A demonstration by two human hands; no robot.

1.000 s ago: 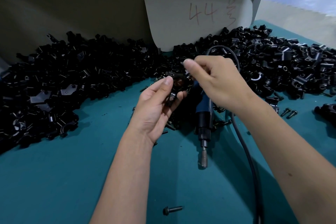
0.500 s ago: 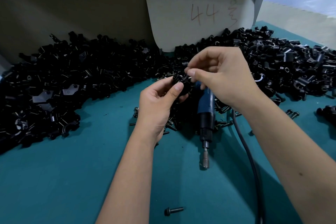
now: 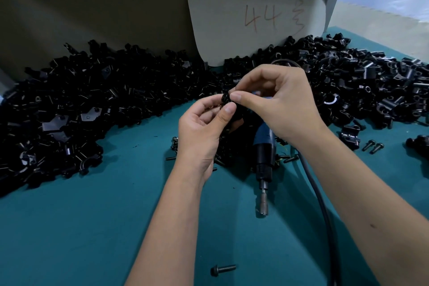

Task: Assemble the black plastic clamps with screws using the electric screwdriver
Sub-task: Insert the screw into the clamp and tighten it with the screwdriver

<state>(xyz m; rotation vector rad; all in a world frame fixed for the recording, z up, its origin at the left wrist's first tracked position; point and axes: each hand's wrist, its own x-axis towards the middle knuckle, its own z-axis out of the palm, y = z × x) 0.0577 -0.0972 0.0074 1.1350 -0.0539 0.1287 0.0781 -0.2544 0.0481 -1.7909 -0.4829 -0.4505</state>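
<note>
A teal work surface (image 3: 69,227) carries a wide heap of black clamp parts (image 3: 104,104) along its far edge, below a card (image 3: 255,7) marked "44". The electric screwdriver (image 3: 264,153) lies on the surface beneath the hands, bit end toward the viewer, its cable (image 3: 322,211) trailing right. The left hand (image 3: 202,132) grips a black clamp (image 3: 224,97) between thumb and fingers. The right hand (image 3: 278,102) pinches the same clamp from above. One loose screw (image 3: 222,269) lies near the front edge.
</note>
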